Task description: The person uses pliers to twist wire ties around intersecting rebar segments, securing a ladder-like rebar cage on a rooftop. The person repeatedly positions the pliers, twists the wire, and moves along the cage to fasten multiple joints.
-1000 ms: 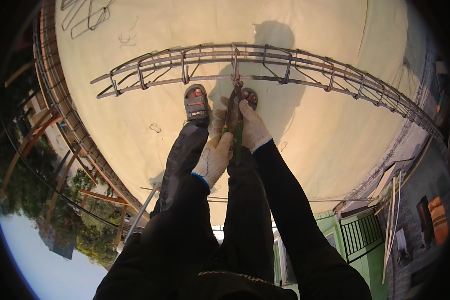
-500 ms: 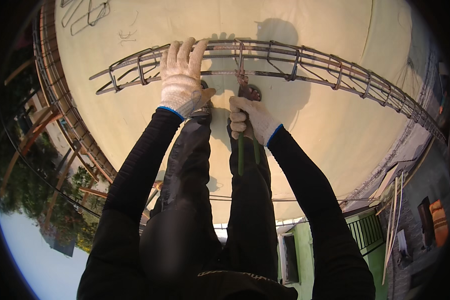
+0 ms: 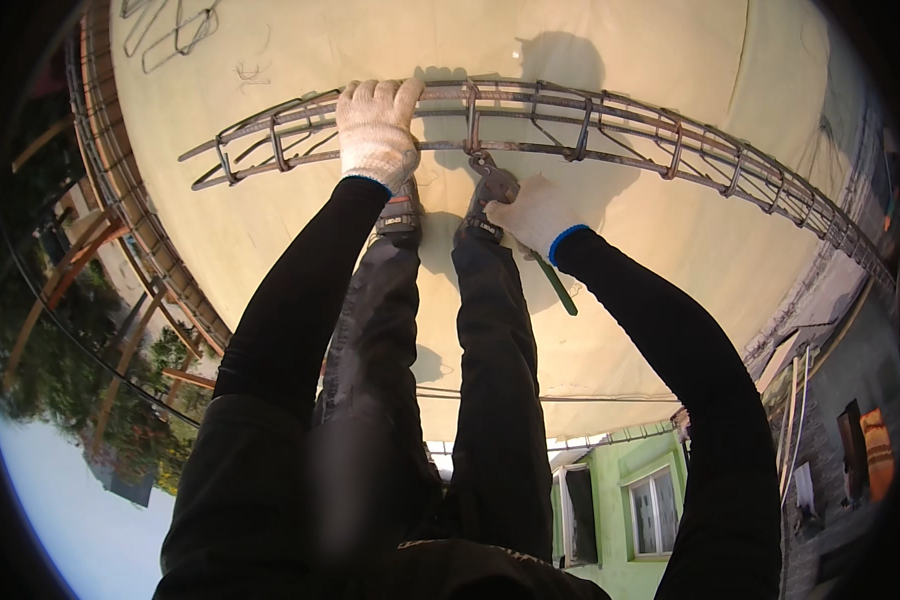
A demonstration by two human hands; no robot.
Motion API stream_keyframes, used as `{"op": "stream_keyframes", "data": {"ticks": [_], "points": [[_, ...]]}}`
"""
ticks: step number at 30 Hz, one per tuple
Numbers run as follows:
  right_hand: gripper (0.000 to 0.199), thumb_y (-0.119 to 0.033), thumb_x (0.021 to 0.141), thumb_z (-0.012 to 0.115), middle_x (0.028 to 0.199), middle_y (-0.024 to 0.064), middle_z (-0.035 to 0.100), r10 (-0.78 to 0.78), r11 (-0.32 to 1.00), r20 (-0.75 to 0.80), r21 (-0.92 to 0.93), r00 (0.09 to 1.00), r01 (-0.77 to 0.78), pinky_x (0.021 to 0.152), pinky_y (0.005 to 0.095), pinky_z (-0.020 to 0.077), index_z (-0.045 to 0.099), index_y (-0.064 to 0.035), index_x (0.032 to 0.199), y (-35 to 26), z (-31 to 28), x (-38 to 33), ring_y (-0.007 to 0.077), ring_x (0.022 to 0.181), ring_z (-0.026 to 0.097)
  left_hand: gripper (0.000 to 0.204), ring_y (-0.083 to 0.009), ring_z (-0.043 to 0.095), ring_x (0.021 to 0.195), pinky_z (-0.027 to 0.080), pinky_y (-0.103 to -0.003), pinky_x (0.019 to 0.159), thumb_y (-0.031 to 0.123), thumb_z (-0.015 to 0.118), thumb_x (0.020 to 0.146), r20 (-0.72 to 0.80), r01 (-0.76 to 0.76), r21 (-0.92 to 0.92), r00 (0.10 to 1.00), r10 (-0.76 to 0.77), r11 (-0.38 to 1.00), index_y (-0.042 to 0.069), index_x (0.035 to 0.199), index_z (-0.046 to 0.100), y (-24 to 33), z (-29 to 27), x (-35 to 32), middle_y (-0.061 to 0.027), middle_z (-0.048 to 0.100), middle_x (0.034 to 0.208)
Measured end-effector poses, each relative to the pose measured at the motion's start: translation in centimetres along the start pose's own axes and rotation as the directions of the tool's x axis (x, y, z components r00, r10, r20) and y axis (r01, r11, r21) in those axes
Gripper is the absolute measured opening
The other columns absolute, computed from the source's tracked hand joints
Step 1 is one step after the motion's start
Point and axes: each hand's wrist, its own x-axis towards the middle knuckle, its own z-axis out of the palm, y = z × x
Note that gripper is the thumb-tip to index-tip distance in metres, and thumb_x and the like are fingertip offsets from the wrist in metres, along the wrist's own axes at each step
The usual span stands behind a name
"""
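A long rebar cage (image 3: 625,160) of rusty bars and stirrups runs across the pale surface in front of my feet. My left hand (image 3: 378,135), in a white knit glove with a blue cuff, is closed over its bars, left of the middle. My right hand (image 3: 538,215), gloved the same way, is closed on end-cutting pincers (image 3: 497,183) with green handles. The pincers' jaws are at the near bar, beneath a stirrup; whether they grip wire there I cannot tell. One green handle (image 3: 562,288) sticks out below the right hand; the other is hidden.
My shoes (image 3: 398,215) stand just short of the cage. Bent stirrups (image 3: 175,30) lie at the far left. Another rebar run (image 3: 120,185) follows the left edge, with timbers (image 3: 65,265) beyond. A green building (image 3: 610,490) shows below the near edge.
My right hand has turned the pincers, so their handles now point down to the right, and its elbow has swung outward. The left hand has shifted slightly right along the cage.
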Motion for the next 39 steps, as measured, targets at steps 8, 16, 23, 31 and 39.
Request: {"op": "stream_keyframes", "data": {"ticks": [8, 16, 23, 31, 39], "points": [[0.024, -0.032, 0.11, 0.068, 0.085, -0.0071, 0.042, -0.544, 0.035, 0.461, 0.847, 0.701, -0.53, 0.071, 0.0285, 0.042, 0.056, -0.0132, 0.101, 3.3, 3.3, -1.0, 0.0096, 0.076, 0.046, 0.071, -0.0381, 0.065, 0.124, 0.048, -0.058, 0.111, 0.009, 0.085, 0.069, -0.018, -0.008, -0.047, 1.0, 0.007, 0.999, 0.017, 0.136, 0.064, 0.8, -0.2, 0.1, -0.0103, 0.072, 0.123], [0.034, -0.029, 0.105, 0.077, 0.076, -0.0108, 0.033, -0.833, -0.308, 0.187, 0.625, 0.521, -0.717, 0.063, 0.0272, 0.0379, 0.049, -0.0198, 0.087, 2.1, 8.7, -0.7, 0.0051, 0.064, 0.039, 0.069, -0.0389, 0.067, 0.12, 0.052, -0.056, 0.104, 0.011, 0.086, 0.068, 0.063, 0.021, -0.01, 0.998, -0.02, 1.0, 0.015, 0.133, 0.066, 0.4, -0.1, 0.4, -0.0119, 0.073, 0.121], [0.019, -0.016, 0.098, 0.071, 0.068, -0.003, 0.046, -0.036, 0.651, 0.397, 0.705, 0.917, -0.28, 0.053, 0.0335, 0.0414, 0.06, -0.0095, 0.083, 2.1, 4.3, -1.1, 0.0135, 0.054, 0.046, 0.065, -0.0381, 0.069, 0.114, 0.053, -0.055, 0.097, 0.014, 0.086, 0.068, 0.079, 0.004, -0.021, 0.997, -0.003, 1.0, 0.014, 0.131, 0.067, 0.4, -0.3, 0.7, -0.012, 0.074, 0.118], [0.013, -0.012, 0.096, 0.067, 0.069, 0.0008, 0.049, 0.159, 0.987, -0.22, 0.01, 0.962, -0.161, 0.055, 0.0358, 0.0481, 0.061, -0.0071, 0.086, 0.3, 1.7, -3.2, 0.0185, 0.056, 0.051, 0.056, -0.0355, 0.07, 0.111, 0.054, -0.054, 0.089, 0.017, 0.086, 0.07, 0.049, 0.006, -0.034, 0.999, -0.004, 0.999, 0.016, 0.123, 0.066, -0.4, -0.6, 0.4, -0.0101, 0.072, 0.111], [0.029, -0.008, 0.1, 0.06, 0.07, -0.0059, 0.034, -0.444, -0.264, 0.315, 0.849, 0.839, -0.458, 0.051, 0.0266, 0.0365, 0.043, -0.0167, 0.078, -1.9, 7.8, -3.8, 0.0094, 0.056, 0.035, 0.056, -0.0356, 0.071, 0.11, 0.054, -0.054, 0.089, 0.014, 0.084, 0.07, 0.084, 0.018, -0.033, 0.996, -0.016, 0.999, 0.016, 0.124, 0.066, 0.1, -0.9, 0.7, -0.0107, 0.073, 0.112]]}}
